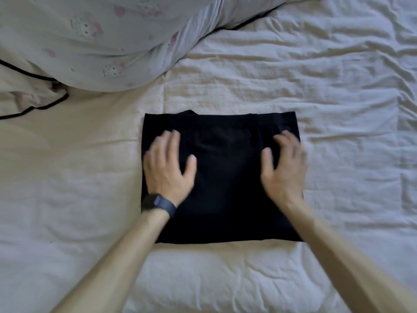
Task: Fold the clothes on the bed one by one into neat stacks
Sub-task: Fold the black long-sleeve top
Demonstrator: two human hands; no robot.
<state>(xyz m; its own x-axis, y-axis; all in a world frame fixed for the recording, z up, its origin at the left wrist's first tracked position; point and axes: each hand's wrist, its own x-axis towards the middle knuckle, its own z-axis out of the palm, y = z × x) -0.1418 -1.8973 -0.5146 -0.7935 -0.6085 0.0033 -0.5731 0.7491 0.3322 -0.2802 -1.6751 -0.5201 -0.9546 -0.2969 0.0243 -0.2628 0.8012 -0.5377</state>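
Note:
A black garment (225, 177) lies folded into a near-square on the cream bed cover (293, 75), in the middle of the view. My left hand (168, 168), with a dark watch at the wrist, lies over the garment's left part with its fingers spread and pointing away from me. My right hand (284, 166) lies over the right part, fingers spread the same way. Both hands are motion-blurred. Neither grips the cloth.
A pale quilt with small cartoon prints (101, 41) is heaped at the top left. A beige cloth with black piping (29, 91) lies bunched at the left edge. Wrinkled bed cover stretches to the right.

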